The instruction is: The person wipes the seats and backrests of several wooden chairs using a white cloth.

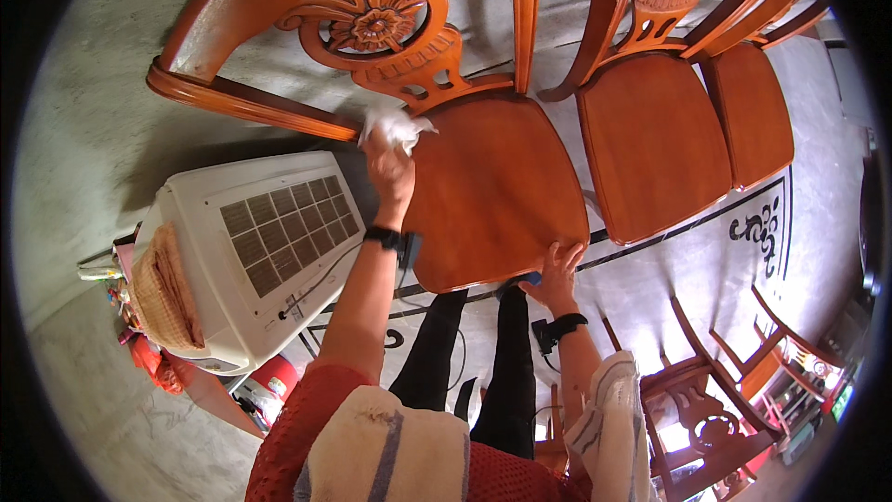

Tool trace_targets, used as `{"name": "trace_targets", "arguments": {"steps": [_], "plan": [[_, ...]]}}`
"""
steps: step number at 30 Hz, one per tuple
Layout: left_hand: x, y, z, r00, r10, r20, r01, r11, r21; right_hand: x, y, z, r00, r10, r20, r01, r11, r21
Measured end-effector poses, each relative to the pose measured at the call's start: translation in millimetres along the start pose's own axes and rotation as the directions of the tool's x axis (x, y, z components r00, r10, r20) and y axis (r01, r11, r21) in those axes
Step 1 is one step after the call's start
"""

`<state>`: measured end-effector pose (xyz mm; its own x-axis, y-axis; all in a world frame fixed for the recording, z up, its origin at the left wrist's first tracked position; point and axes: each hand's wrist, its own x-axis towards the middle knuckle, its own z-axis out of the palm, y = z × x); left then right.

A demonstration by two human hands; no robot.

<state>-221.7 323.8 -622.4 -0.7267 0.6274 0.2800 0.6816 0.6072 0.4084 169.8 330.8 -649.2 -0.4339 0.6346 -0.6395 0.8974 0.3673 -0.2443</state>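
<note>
In front of me stands a glossy orange-brown wooden chair (497,186) with a carved flower in its backrest. My left hand (390,172) is closed round a crumpled white cloth (397,126), which meets the chair's left back post near the seat's rear corner. The cloth is slightly blurred. On the seat's front right edge rests my right hand (556,274), its fingers spread and nothing in them. Dark bands with small devices circle both wrists.
Left of the chair is a white appliance with a grille (293,223), a checked cloth (165,293) on top. Another matching chair (655,144) stands close on the right, with one more beyond it. Further chairs (701,414) stand at the lower right. A striped towel (381,446) hangs over me.
</note>
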Motion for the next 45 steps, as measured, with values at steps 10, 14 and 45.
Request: {"name": "trace_targets", "arguments": {"steps": [10,14,45], "plan": [[4,-29,23,0.868,0.112,0.483,-0.286,0.909,0.304,0,-7,-7,0.999,-0.017,-0.048,0.016,1.000,-0.012],[12,40,8,0.846,0.268,0.461,-0.285,0.958,-0.036,0,-7,-9,0.999,0.001,-0.043,-0.003,0.999,-0.038],[57,79,45,0.903,-0.061,0.425,0.068,0.998,-0.001,-1,-12,-13,1.000,-0.013,-0.015,0.012,0.998,-0.062]]}}
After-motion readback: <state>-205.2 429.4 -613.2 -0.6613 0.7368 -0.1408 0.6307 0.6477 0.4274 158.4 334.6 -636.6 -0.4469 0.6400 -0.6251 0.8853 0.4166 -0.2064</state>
